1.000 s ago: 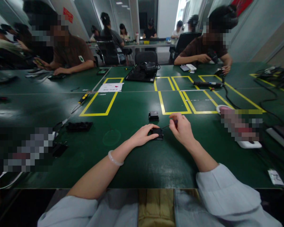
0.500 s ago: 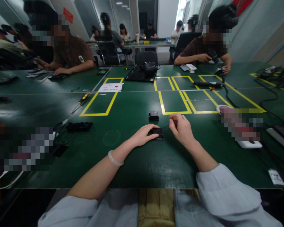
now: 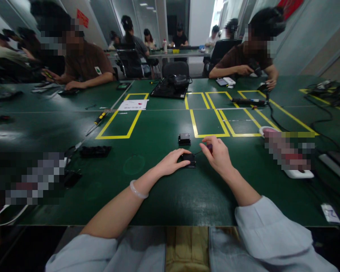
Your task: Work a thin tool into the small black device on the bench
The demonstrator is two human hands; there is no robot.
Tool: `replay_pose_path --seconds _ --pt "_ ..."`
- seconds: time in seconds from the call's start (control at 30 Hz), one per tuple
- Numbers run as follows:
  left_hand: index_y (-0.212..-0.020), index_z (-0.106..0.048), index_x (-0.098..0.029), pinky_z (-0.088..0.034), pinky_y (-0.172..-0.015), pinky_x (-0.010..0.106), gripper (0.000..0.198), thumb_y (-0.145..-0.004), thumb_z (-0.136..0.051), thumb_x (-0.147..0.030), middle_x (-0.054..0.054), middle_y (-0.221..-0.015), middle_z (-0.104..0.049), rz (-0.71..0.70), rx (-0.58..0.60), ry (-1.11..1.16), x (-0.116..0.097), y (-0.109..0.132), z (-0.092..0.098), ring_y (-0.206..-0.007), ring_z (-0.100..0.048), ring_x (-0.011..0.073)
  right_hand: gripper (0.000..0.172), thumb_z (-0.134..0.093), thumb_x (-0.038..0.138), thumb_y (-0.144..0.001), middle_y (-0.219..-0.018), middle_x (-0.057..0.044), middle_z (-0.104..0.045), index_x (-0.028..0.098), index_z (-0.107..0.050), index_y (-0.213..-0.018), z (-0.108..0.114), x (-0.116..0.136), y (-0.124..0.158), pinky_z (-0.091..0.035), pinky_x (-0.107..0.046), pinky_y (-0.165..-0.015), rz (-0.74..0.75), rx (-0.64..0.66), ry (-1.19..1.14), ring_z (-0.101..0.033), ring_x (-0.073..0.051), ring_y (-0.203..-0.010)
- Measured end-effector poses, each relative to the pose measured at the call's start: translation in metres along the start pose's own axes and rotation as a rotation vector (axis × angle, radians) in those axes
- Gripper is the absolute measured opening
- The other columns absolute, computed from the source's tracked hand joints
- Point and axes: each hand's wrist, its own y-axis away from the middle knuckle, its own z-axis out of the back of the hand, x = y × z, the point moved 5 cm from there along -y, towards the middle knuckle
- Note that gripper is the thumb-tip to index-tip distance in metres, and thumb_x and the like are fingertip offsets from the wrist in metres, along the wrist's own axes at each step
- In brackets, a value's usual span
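My left hand [image 3: 172,161] rests on the green table [image 3: 164,196] with its fingers curled over a small black box [image 3: 189,160], holding it down. My right hand [image 3: 217,155] is closed around a thin screwdriver [image 3: 209,148] whose dark tip slants down toward the box's top right. A second small black box [image 3: 184,138] sits just beyond the first, untouched. A pale bangle circles my left wrist.
A black tray [image 3: 95,151] lies at the left, a yellow-handled screwdriver [image 3: 98,121] farther back. Yellow tape rectangles [image 3: 209,121] mark the table. A white power strip [image 3: 296,173] and cables lie at the right. Other people sit working across the table.
My right hand has shifted slightly left toward the box with the screwdriver. My left hand has stayed on the box.
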Motion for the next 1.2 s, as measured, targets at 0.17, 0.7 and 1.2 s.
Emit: replay_pose_path --seconds 0.17,0.7,1.2 --pt "-0.123 -0.054 -0.022 -0.042 -0.095 0.037 0.037 -0.092 -0.052 -0.043 0.007 -0.118 -0.061 -0.003 -0.003 -0.004 0.0004 -0.0002 0.0002 -0.109 -0.056 0.0241 0.015 -0.045 0.026 -0.09 -0.075 -0.003 -0.06 0.021 -0.053 -0.102 0.0015 0.0024 -0.0009 -0.045 -0.033 -0.071 0.012 -0.015 -0.015 -0.054 -0.019 -0.07" --pt "-0.122 -0.054 -0.022 -0.043 -0.094 0.036 0.036 -0.092 -0.052 -0.042 0.007 -0.117 -0.061 0.0 -0.008 -0.002 0.0018 0.0002 -0.0003 -0.108 -0.057 0.0239 0.014 -0.046 0.033 -0.093 -0.081 -0.005 -0.063 0.021 -0.054 -0.095 0.0009 0.0024 -0.0004 -0.044 -0.032 -0.07 0.019 0.004 0.005 -0.054 -0.019 -0.072" --pt "-0.123 -0.053 -0.022 -0.042 -0.095 0.036 0.037 -0.093 -0.052 -0.042 0.007 -0.119 -0.06 -0.014 -0.007 -0.003 0.0015 0.0001 -0.0006 -0.109 -0.056 0.0233 0.014 -0.048 0.034 -0.092 -0.076 -0.003 -0.061 0.022 -0.054 -0.093 0.0017 0.0043 -0.0015 -0.043 -0.032 -0.07 0.036 0.016 0.006 -0.053 -0.018 -0.068"
